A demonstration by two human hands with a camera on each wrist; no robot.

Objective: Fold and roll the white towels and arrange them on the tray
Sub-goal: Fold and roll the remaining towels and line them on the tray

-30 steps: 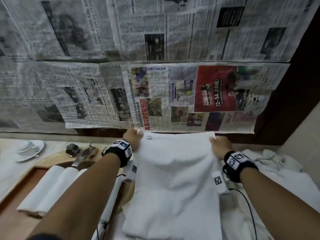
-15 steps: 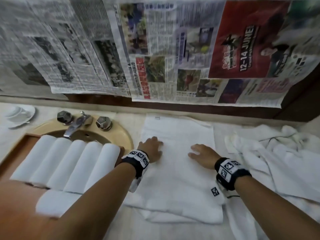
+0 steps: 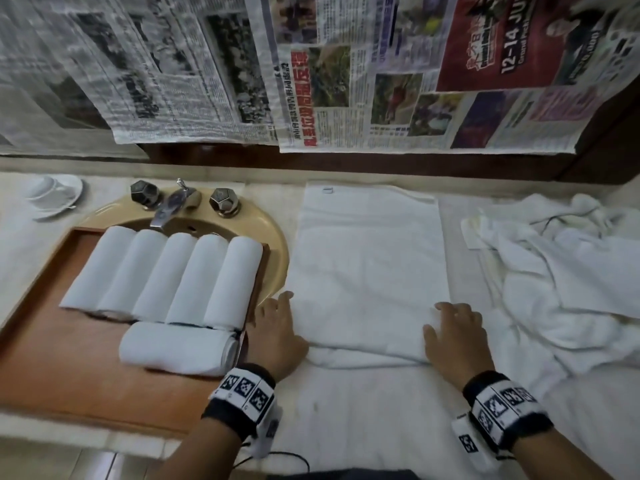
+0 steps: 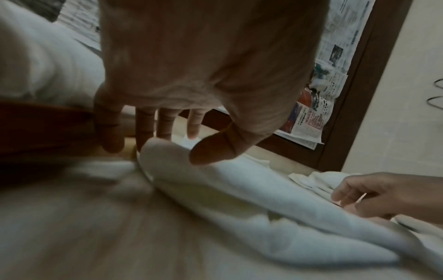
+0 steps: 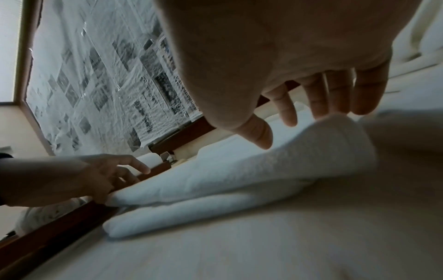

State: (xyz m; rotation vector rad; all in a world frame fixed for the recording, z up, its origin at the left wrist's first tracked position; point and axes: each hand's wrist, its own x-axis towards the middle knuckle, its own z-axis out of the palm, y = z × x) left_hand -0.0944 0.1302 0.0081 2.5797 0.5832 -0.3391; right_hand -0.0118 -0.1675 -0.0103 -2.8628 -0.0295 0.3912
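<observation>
A folded white terry towel (image 3: 372, 271) lies flat on the cloth-covered desk (image 3: 363, 420), its near edge turned up into a low roll between the two hands. The left hand (image 3: 277, 336) rests at the towel's near left corner, fingers straight and spread, gripping nothing; the right hand (image 3: 453, 336) lies on the near right corner, fingers likewise extended over the rolled edge (both wrist views show the fingers relaxed above the fabric). How far the roll has turned is hard to make out under the palms. Left of the towel, a brown wooden tray (image 3: 62, 372) holds five rolled white towels (image 3: 162, 275) side by side and a sixth rolled towel (image 3: 176, 348) laid across in front of them. A crumpled heap of white towels (image 3: 568, 282) lies to the right.
</observation>
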